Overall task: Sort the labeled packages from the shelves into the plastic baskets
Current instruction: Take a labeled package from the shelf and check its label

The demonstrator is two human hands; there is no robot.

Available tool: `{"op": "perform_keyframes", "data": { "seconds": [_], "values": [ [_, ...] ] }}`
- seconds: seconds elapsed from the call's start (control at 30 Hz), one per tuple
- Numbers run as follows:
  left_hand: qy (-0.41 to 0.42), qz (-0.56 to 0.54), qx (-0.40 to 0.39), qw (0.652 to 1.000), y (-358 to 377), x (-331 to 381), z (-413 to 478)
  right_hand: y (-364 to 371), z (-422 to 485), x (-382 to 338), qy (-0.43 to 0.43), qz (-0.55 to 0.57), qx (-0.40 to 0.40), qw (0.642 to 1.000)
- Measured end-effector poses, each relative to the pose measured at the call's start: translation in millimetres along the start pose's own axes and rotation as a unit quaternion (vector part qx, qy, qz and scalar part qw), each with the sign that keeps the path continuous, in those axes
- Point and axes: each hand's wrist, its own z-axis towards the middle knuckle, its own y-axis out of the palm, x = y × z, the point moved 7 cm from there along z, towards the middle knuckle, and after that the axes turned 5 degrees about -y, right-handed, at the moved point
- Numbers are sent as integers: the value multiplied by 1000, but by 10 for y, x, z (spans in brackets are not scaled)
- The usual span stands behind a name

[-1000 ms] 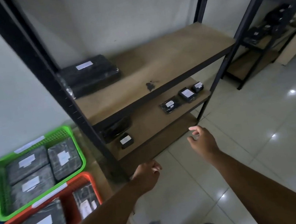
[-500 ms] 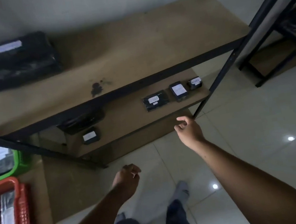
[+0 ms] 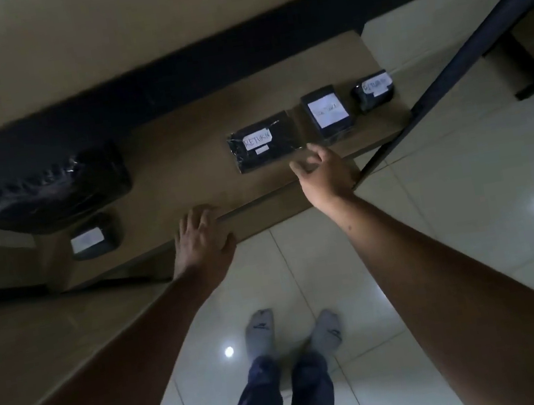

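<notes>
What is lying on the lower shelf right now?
Five black packages: large bundle, small labelled package, flat RETURN package, white-labelled package, small end package. The upper shelf hides the back of the lower shelf.

On the lower shelf (image 3: pixel 184 166), the flat black package (image 3: pixel 279 146) in the middle carries a white label (image 3: pixel 258 140) handwritten "RETURN". A smaller white slip (image 3: pixel 262 149) sits just below it, its print too small to read. The small black package (image 3: pixel 371 98) at the far right end of the shelf bears handwriting that also looks like "RETURN", though it is blurred. The labels on the boxy package (image 3: pixel 330 127) between those two and on the rounded package (image 3: pixel 108 238) at the near left show only faint, unreadable marks, and the logo on each grey sock (image 3: pixel 261 333) cannot be made out.
</notes>
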Motion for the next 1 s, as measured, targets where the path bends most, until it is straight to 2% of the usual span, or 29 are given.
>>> {"op": "perform_keyframes", "data": {
  "seconds": [0.13,0.2,0.33,0.57,0.63,0.77,1.0],
  "values": [
    [59,-5,76,995,175,64,554,282,324,112,-38,-28,53,997],
    [59,-15,86,994,312,11,726,381,417,136,-49,-23,85,995],
    [60,71,112,989,507,-37,815,552,580,129,-40,46,129,990],
    [66,105,126,984,524,-34,806,624,570,169,-3,99,134,986],
    [66,109,122,984,523,-38,812,651,553,213,30,168,125,977],
    [66,119,123,983,545,-50,830,659,520,350,91,308,130,938],
    [74,126,131,981,556,-61,827,693,469,402,77,371,120,918]
  ]
}}
